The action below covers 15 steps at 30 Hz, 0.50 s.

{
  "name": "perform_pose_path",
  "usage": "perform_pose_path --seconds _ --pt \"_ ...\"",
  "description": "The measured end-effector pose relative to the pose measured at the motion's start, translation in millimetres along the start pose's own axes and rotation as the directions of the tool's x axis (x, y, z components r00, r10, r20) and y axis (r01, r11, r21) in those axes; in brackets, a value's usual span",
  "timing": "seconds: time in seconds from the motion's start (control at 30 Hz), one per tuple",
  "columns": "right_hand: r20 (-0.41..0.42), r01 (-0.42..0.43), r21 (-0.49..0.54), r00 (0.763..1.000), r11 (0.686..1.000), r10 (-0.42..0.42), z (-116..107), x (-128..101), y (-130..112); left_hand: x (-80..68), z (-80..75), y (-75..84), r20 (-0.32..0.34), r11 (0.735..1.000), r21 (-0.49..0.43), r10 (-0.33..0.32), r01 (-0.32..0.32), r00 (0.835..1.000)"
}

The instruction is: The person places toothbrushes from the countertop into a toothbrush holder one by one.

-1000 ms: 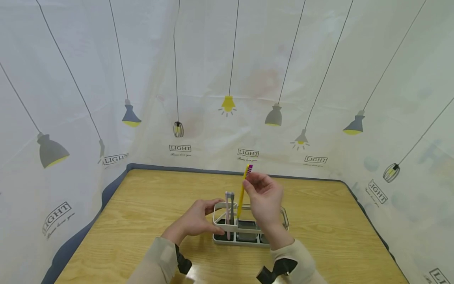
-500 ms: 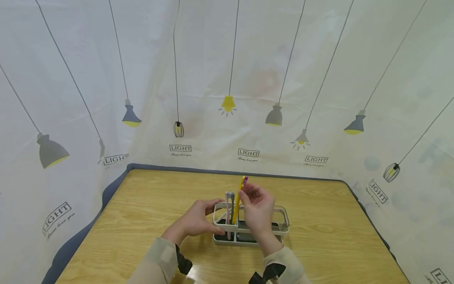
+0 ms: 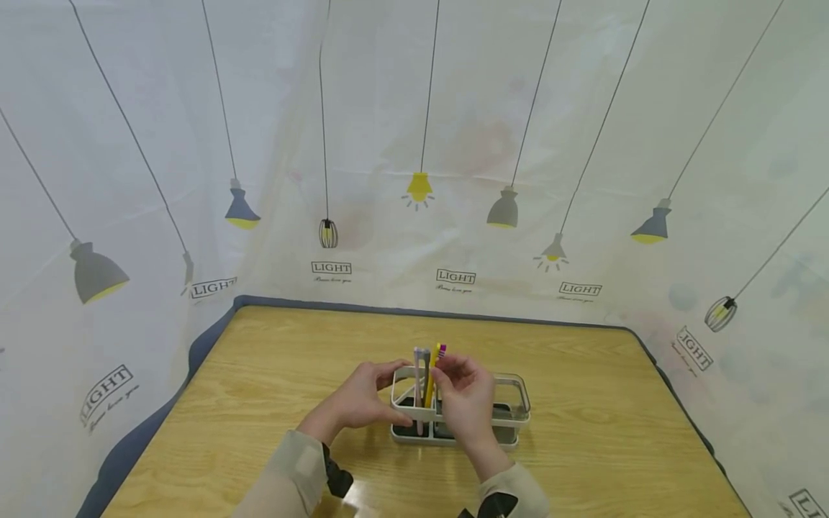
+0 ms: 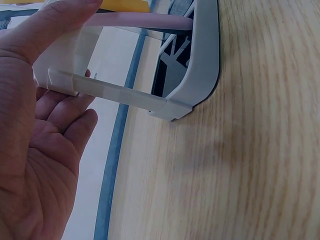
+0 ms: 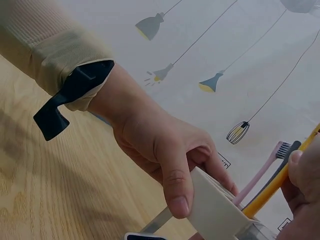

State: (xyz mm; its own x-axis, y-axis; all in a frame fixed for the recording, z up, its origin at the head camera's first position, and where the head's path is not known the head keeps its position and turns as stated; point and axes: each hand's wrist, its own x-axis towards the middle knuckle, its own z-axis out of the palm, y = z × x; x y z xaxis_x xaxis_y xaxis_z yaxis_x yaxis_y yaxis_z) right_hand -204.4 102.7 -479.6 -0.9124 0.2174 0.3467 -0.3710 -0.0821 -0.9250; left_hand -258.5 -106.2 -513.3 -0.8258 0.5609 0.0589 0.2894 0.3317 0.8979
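Note:
A white toothbrush holder [image 3: 512, 392] stands on the wooden table [image 3: 259, 403]. My left hand [image 3: 363, 396] grips its left end, thumb on the near wall [image 5: 177, 197]. A pink toothbrush [image 3: 417, 360] and a dark grey toothbrush [image 3: 426, 357] stand upright in its left part. My right hand [image 3: 463, 392] pinches a yellow toothbrush [image 3: 435, 357] with purple bristles, now low in the holder beside the other two. In the left wrist view the holder's rim [image 4: 202, 60] and the pink handle [image 4: 145, 21] show next to my left fingers [image 4: 55, 30].
A white curtain [image 3: 414, 144] printed with hanging lamps encloses the table on three sides. A dark blue strip [image 3: 214, 331] runs along the table's far and left edges. Bare wood lies to the left and right of the holder.
My right hand has lowered the yellow toothbrush into the holder, so its head now sits level with the pink and grey ones. My left hand has stayed on the holder.

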Motion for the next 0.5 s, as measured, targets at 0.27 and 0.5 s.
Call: perform_pose_path --seconds 0.27,0.5 --pt "-0.011 -0.049 0.013 0.999 0.999 0.049 -5 -7 7 0.2 0.6 0.2 -0.005 1.000 0.001 -0.008 0.008 1.000" --pt "0.045 -0.023 -0.023 0.999 0.999 0.024 -13 -12 5 -0.6 0.6 -0.5 -0.006 1.000 -0.011 -0.003 0.003 1.000"
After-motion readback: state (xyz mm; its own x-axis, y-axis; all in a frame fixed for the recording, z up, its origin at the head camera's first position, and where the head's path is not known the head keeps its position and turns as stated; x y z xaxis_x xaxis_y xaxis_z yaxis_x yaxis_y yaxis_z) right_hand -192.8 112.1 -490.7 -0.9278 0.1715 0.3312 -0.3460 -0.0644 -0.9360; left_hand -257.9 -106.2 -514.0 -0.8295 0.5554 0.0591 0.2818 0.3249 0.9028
